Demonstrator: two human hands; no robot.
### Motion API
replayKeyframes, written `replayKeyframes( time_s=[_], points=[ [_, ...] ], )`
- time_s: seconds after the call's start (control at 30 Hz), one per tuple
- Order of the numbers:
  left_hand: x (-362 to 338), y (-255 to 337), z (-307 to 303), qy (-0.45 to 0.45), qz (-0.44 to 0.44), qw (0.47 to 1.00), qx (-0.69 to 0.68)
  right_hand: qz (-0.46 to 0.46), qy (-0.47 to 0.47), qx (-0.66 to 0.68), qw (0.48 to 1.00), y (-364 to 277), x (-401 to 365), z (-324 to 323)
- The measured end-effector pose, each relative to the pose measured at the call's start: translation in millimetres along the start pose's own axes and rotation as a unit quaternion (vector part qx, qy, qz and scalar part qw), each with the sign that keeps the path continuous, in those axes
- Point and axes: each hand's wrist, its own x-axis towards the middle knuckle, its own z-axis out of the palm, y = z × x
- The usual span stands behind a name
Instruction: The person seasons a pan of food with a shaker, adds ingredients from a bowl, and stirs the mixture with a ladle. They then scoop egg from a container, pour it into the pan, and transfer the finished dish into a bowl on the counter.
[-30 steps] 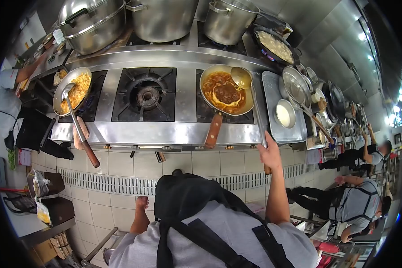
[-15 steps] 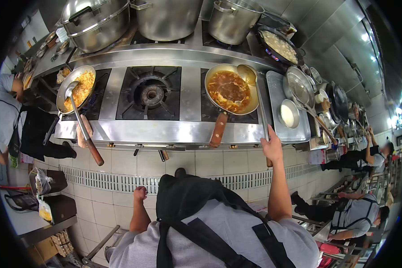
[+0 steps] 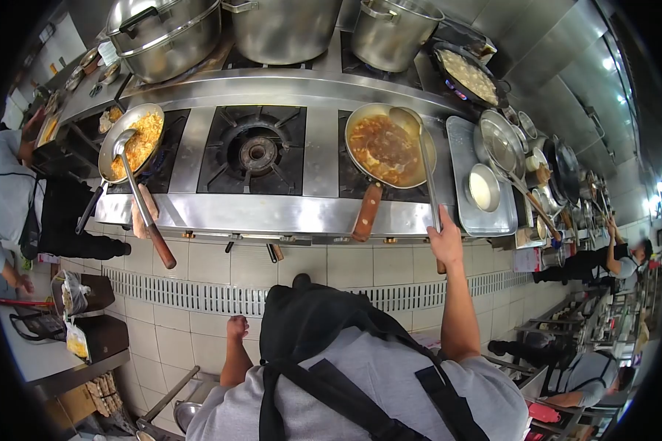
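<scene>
Right grip (image 3: 446, 244) around a ladle (image 3: 429, 176) in a pan (image 3: 417, 175) of brown sauce (image 3: 379, 145), left grip (image 3: 237, 327) a fist

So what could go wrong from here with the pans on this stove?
Sauce might slop over the rim of the nearer pan if the right hand swings its ladle sharply, since the ladle's bowl sits close to that rim. That pan's brown handle points out over the front of the stove, so it could get bumped. At picture left, another ladle leans in a second pan, its handle overhanging the edge; a knock could tip it out.
</scene>
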Motion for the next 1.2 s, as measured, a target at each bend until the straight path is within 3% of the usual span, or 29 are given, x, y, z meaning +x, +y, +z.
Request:
replayKeyframes(
  time_s=[0.17, 0.4, 0.47, 0.67, 0.8, 1.2],
  points=[
    [3.6, 16.1, -1.6, -0.029, 0.006, 0.999, 0.027, -0.032, 0.009, 0.029, 0.999, 0.0, -4.7, -1.4],
    [11.1, 19.6, -0.2, -0.043, -0.003, 0.999, 0.011, 0.011, 0.005, 0.036, 0.999, -4.1, -8.8, -9.1],
    [9.8, 18.9, 0.4, -0.044, -0.009, 0.999, 0.011, -0.05, 0.058, 0.049, 0.996, 9.3, -7.5, -3.3],
    [9.2, 13.0, -2.1, -0.023, 0.007, 1.0, -0.008, -0.075, 0.071, 0.031, 0.994, 24.3, -0.9, 2.8],
    [13.4, 8.6, -2.8, -0.02, 0.005, 1.0, -0.006, -0.022, 0.035, 0.029, 0.999, 4.6, -5.7, -4.7],
    [5.0, 5.9, -3.5, -0.039, -0.018, 0.999, 0.008, -0.01, 0.03, 0.032, 0.999, -1.3, -8.9, -3.2]
  ],
)
